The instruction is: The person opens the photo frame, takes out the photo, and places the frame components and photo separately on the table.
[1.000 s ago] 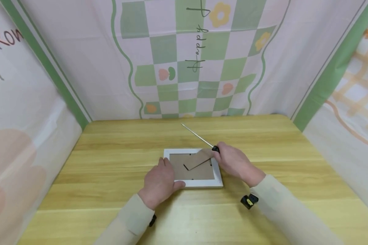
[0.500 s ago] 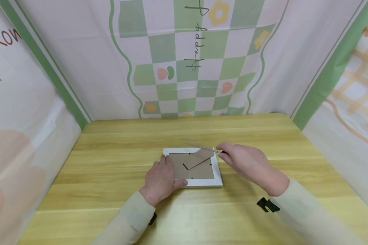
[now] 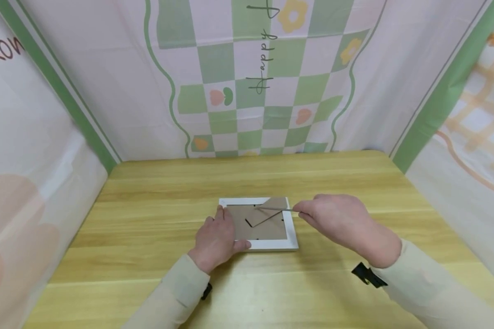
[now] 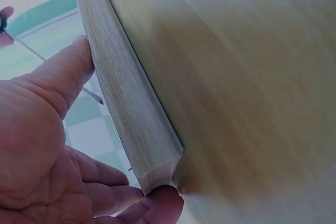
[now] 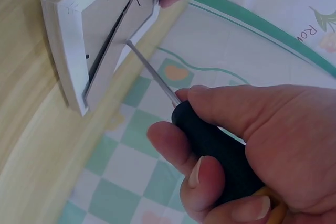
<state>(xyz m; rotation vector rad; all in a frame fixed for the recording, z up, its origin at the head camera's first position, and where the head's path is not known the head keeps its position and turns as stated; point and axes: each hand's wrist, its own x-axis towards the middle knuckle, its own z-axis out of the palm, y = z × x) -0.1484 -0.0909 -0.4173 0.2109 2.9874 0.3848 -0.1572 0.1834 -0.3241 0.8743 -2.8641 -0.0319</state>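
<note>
A white picture frame lies face down, its brown backing board and slanted stand leg upward. My left hand grips its left end. In the left wrist view, the thumb lies along the frame's near side and the fingers curl at a corner. My right hand holds a screwdriver by its black handle, around which the fingers wrap. Its metal shaft reaches leftward across the stand leg, tip at the backing near a small black tab by the far rim.
The frame sits on a wood-grain table. A patterned cloth hangs behind the table's far edge, with more cloth at both sides. Dark wrist straps show by the sleeves.
My right hand has shifted right, and the screwdriver has swung from pointing away past the frame down to its backing. My left hand stays on the frame.
</note>
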